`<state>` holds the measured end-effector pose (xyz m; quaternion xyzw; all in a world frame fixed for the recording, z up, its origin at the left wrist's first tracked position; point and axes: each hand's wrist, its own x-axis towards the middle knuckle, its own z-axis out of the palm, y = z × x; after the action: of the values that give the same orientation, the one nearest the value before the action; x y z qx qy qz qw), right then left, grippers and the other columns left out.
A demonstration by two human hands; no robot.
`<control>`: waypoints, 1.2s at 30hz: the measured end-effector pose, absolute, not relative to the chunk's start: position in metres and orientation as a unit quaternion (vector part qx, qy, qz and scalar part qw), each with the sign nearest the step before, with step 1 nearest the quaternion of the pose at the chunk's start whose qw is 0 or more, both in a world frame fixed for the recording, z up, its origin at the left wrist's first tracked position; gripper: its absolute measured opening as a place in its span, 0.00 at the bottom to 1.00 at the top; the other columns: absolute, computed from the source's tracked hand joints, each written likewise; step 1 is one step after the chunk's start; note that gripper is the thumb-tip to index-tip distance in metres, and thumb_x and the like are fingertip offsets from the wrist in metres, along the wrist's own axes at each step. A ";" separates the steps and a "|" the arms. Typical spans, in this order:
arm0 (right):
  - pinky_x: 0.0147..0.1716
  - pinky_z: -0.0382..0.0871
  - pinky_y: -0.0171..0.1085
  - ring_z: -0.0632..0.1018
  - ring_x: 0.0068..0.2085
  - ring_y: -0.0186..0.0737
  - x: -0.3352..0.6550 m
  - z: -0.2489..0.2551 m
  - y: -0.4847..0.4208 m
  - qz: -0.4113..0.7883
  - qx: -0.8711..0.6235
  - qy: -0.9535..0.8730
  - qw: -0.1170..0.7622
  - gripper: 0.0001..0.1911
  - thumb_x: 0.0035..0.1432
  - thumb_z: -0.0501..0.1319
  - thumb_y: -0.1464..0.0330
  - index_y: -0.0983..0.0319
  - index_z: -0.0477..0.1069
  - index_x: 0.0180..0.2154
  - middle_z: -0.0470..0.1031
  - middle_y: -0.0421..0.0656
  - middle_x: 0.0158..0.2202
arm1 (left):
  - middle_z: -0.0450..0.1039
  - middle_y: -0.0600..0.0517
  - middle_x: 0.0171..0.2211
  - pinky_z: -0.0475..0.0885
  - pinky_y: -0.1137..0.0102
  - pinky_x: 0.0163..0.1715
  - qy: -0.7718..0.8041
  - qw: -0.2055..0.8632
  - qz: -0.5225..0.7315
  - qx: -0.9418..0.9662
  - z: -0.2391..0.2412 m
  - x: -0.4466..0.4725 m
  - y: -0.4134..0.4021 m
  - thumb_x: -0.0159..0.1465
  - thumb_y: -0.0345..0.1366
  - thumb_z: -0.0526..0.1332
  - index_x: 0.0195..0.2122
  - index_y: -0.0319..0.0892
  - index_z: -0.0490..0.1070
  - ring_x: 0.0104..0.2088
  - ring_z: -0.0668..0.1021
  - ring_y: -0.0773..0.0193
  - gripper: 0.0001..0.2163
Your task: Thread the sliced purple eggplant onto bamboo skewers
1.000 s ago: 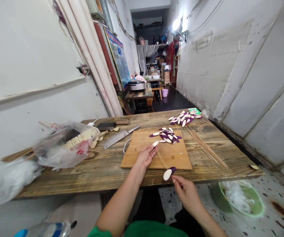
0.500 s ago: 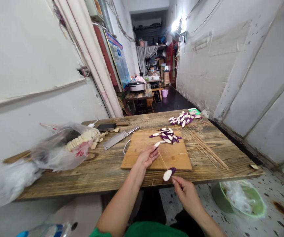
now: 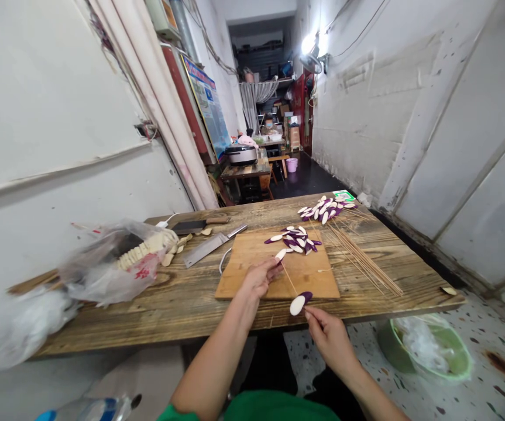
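My left hand (image 3: 261,277) is closed, pinching an eggplant slice (image 3: 281,255) over the cutting board (image 3: 243,269). A thin bamboo skewer (image 3: 289,278) runs from that slice down to a second, larger eggplant slice (image 3: 297,305) threaded near its lower end. Just below this one, the fingertips of my right hand (image 3: 329,336) pinch the skewer's end, in front of the table edge. Whether the skewer's tip has entered the upper slice is hidden by my fingers. A pile of loose purple-skinned eggplant slices (image 3: 298,240) lies on the board's far right part.
Bare skewers (image 3: 361,257) lie right of the board, with threaded eggplant skewers (image 3: 326,209) behind. A cleaver (image 3: 208,250), a dark-bladed knife (image 3: 191,225) and a plastic bag (image 3: 107,263) of pale slices are left. A green bin (image 3: 392,351) stands below right.
My left hand and its eggplant slice have shifted very slightly. Both hands keep their grips. The far person's head, visible before, no longer shows clearly. The view has turned a little.
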<state>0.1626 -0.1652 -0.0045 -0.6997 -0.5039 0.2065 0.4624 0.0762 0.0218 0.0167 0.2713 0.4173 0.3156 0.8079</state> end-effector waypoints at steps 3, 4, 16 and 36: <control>0.31 0.72 0.37 0.78 0.31 0.44 0.165 -0.003 -0.159 0.190 -0.700 -0.503 0.470 0.19 0.61 0.51 0.61 0.63 0.75 0.43 0.77 0.45 0.24 | 0.78 0.46 0.28 0.74 0.72 0.36 0.395 0.816 0.306 0.292 0.015 0.078 0.014 0.51 0.22 0.66 0.25 0.33 0.75 0.29 0.79 0.64 0.02; 0.32 0.73 0.38 0.79 0.32 0.44 0.167 -0.002 -0.156 0.185 -0.699 -0.502 0.473 0.19 0.61 0.51 0.62 0.64 0.75 0.43 0.77 0.45 0.25 | 0.78 0.46 0.27 0.73 0.72 0.36 0.387 0.819 0.300 0.299 0.014 0.078 0.010 0.50 0.23 0.67 0.25 0.33 0.75 0.29 0.79 0.64 0.03; 0.38 0.73 0.39 0.79 0.36 0.43 0.184 -0.014 -0.129 0.099 -0.695 -0.489 0.518 0.17 0.60 0.51 0.64 0.64 0.75 0.42 0.80 0.49 0.37 | 0.77 0.45 0.30 0.68 0.74 0.27 0.355 0.797 0.291 0.394 0.011 0.084 -0.005 0.49 0.37 0.69 0.34 0.35 0.77 0.27 0.76 0.66 0.13; 0.22 0.65 0.32 0.73 0.23 0.39 0.212 -0.023 -0.136 0.170 -0.708 -0.411 0.549 0.21 0.59 0.53 0.58 0.65 0.75 0.41 0.69 0.39 0.16 | 0.76 0.49 0.30 0.65 0.68 0.37 0.383 0.294 0.215 0.849 -0.014 0.135 0.084 0.57 0.40 0.61 0.31 0.43 0.78 0.34 0.74 0.61 0.08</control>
<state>0.2123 -0.1365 -0.0230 -0.7076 -0.4115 0.1701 0.5487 0.1349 0.0838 -0.0143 0.8489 0.3834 0.2151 0.2936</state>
